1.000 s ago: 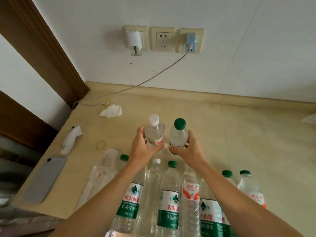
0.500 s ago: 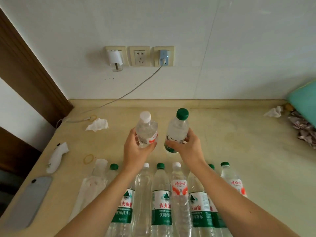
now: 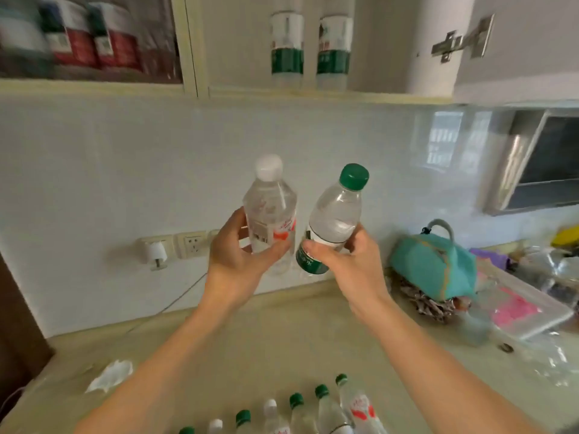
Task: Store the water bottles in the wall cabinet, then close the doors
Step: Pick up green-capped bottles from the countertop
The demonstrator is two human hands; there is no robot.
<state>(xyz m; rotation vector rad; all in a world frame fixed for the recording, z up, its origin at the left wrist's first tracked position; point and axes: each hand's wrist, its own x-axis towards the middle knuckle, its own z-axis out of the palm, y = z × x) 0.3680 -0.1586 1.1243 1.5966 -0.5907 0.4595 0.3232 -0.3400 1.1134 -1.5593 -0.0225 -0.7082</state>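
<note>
Both bottles have risen toward the wall cabinet (image 3: 200,89) — your left hand (image 3: 238,261) grips the white-capped bottle (image 3: 269,211), your right hand (image 3: 347,267) the green-capped bottle (image 3: 335,214).

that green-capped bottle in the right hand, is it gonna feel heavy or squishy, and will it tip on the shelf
The green-capped bottle looks nearly full of water, so probably hefty for its size. Its thin clear plastic may give slightly under the right hand. Tall and narrow, it could tip if set down tilted as now.

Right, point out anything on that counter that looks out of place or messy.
A crumpled white tissue lies loose on the beige counter at the left. At the right, clear plastic bags and a teal fabric bag sit in a jumbled heap. No spill is visible.
</note>
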